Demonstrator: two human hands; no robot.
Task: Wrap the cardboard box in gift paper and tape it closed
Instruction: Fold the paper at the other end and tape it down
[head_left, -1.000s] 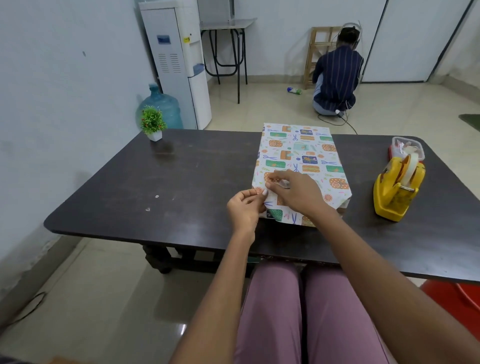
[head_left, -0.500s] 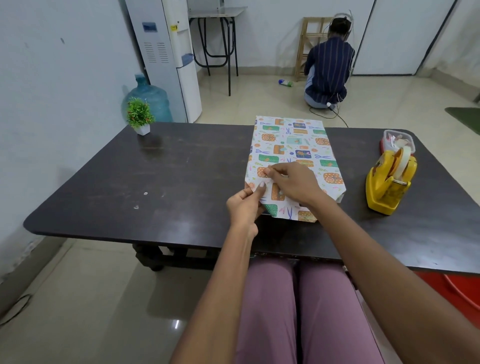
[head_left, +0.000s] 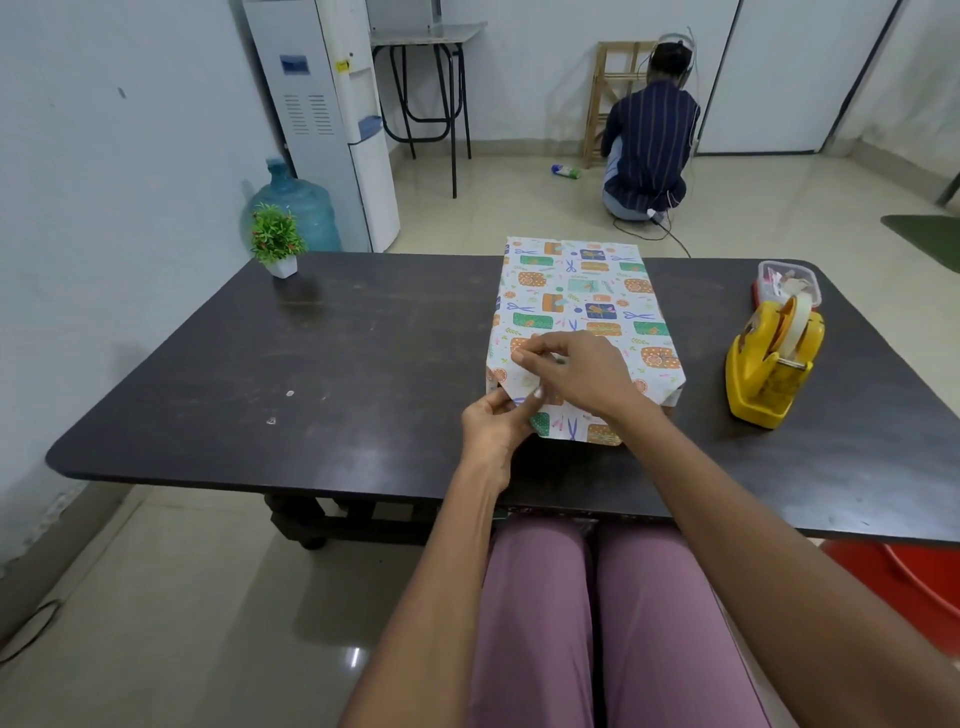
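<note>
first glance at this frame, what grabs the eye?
The box wrapped in patterned gift paper at the middle of the dark table, with both hands at its near end: the left hand pinches the near-left paper corner, the right hand presses on top. Next, the bright yellow tape dispenser to its right, near the table's right edge.

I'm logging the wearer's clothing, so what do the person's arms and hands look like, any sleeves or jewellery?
Both forearms are bare, no sleeves in view. The left hand and right hand show no gloves, rings or watch. Nails look pale, possibly painted. Mauve trousers cover the lap.
</note>
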